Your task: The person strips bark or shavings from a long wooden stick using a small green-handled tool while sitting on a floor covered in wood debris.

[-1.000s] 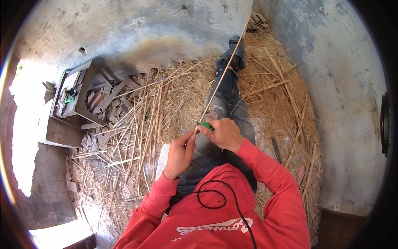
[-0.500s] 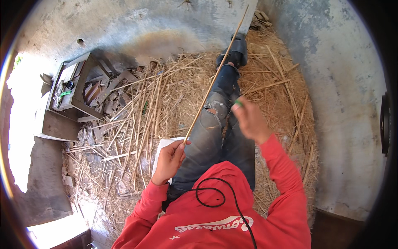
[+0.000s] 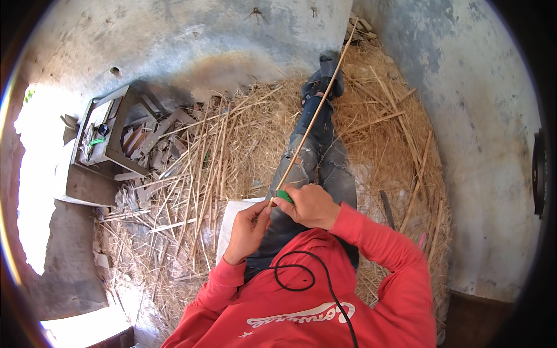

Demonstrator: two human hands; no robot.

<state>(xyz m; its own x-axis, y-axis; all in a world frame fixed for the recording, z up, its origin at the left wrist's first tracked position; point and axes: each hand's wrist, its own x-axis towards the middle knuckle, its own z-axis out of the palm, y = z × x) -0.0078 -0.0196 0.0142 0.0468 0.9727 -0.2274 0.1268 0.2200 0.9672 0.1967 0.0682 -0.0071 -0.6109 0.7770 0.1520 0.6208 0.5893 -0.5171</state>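
A long, thin bamboo strip (image 3: 313, 119) runs from my hands up past my legs (image 3: 316, 156), which are stretched out in torn jeans. My left hand (image 3: 246, 232) pinches its near end between thumb and fingers. Close beside it, my right hand (image 3: 311, 206) is closed around a small green object (image 3: 284, 196) pressed against the strip just above the left fingertips. Most of that object is hidden in the fist, so its kind does not show. A pale cloth or sack (image 3: 231, 216) lies under my left side.
Straw-like shavings and loose strips (image 3: 214, 151) cover the floor around me. At the left stands a worn wooden stand (image 3: 93, 180) with small items on top, including a green one (image 3: 97, 141). A dark flat blade-like piece (image 3: 387, 209) lies right of my legs. Walls (image 3: 476, 145) enclose the space.
My right hand has come down and left from above my thigh, bringing the green object onto the strip beside my left hand. The strip's near end has shifted slightly right.
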